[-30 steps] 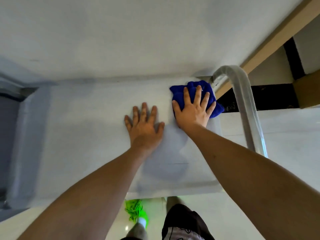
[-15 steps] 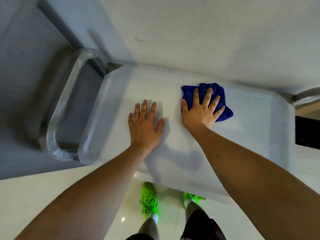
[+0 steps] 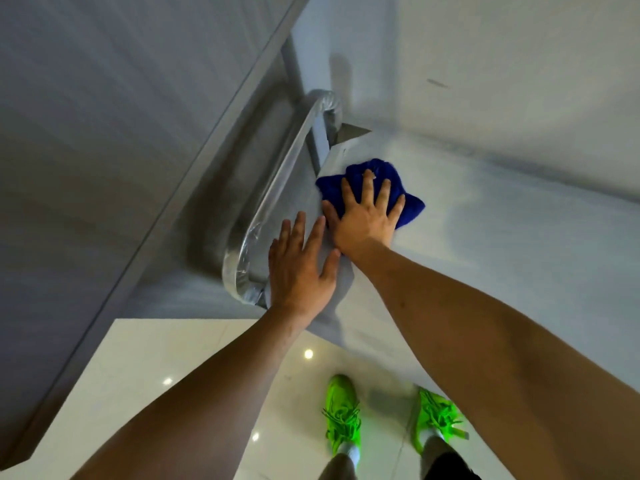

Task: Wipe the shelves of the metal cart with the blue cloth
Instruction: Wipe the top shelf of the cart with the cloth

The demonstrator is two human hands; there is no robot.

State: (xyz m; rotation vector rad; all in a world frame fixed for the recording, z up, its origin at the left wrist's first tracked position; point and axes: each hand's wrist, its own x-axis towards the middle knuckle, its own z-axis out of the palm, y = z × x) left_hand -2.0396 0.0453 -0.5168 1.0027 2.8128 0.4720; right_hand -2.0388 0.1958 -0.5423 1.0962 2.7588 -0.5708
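Observation:
The metal cart's top shelf (image 3: 491,216) is a pale, flat steel surface running from the centre to the right. A crumpled blue cloth (image 3: 412,202) lies at the shelf's far left corner, beside the handle. My right hand (image 3: 363,216) presses flat on the cloth with fingers spread. My left hand (image 3: 299,268) rests flat and open on the shelf's left edge, just left of my right wrist, holding nothing. The lower shelves are hidden under the top one.
The cart's tubular metal handle (image 3: 273,202) curves along the left end of the shelf. A grey wall (image 3: 485,57) runs close behind the cart, and a grey panel (image 3: 104,150) stands at left. My green shoes (image 3: 343,414) stand on glossy white floor tiles below.
My right hand has slid the cloth leftward across the shelf, from the right end to the left corner by the handle. My left hand moved left with it to the shelf's edge.

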